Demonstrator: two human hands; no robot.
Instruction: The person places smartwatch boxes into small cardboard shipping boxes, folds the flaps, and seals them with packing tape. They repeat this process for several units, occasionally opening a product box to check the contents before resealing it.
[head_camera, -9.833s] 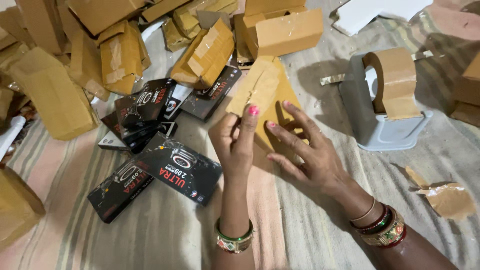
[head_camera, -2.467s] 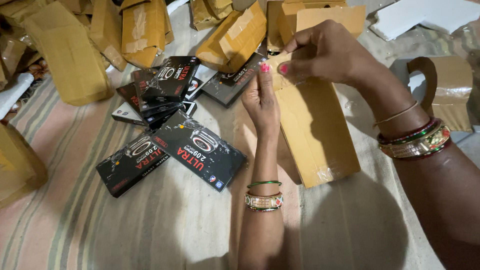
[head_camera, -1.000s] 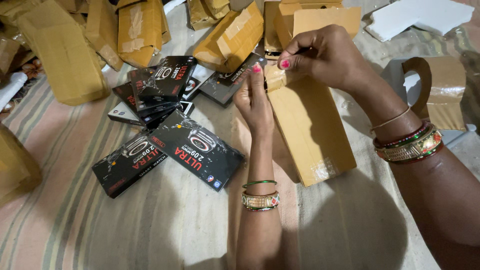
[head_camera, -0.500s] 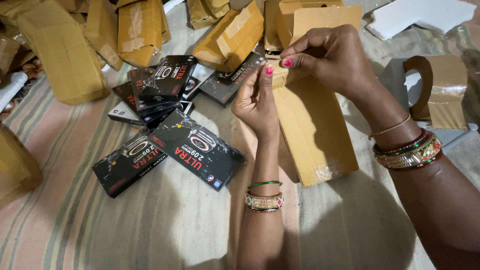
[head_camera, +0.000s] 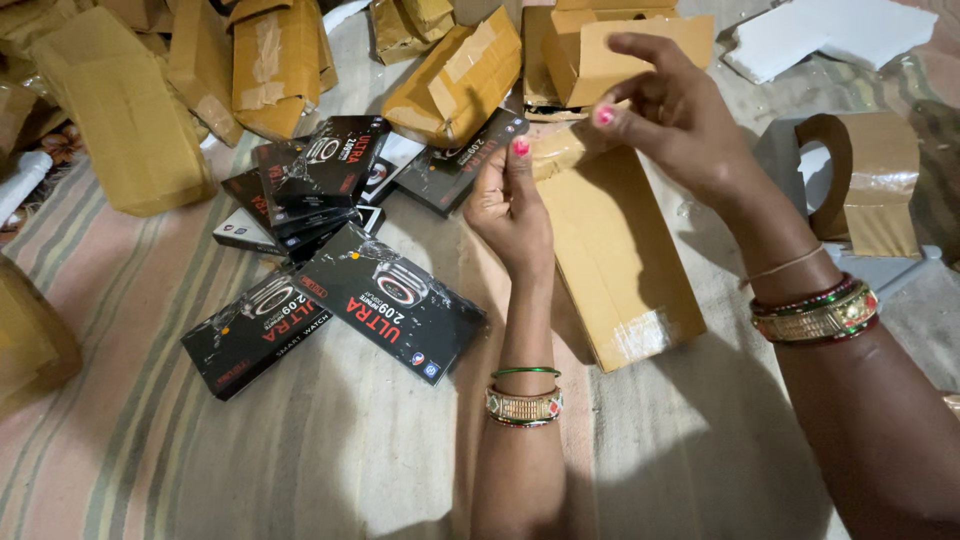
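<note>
A striped mat (head_camera: 200, 440) carries brown parcels (head_camera: 130, 110) and black boxes (head_camera: 390, 300). One flat parcel (head_camera: 620, 260) lies at centre, beside the tape roll (head_camera: 870, 180). The left hand (head_camera: 510, 205) pinches its top edge, fingers closed on it. The right hand (head_camera: 670, 110) hovers just above, fingers loosely spread, holding nothing.

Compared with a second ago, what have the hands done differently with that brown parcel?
The right hand has let go of the parcel end and lifted up and to the right. The left hand stays at that end. The parcel, the black boxes and the tape dispenser have not moved.
</note>
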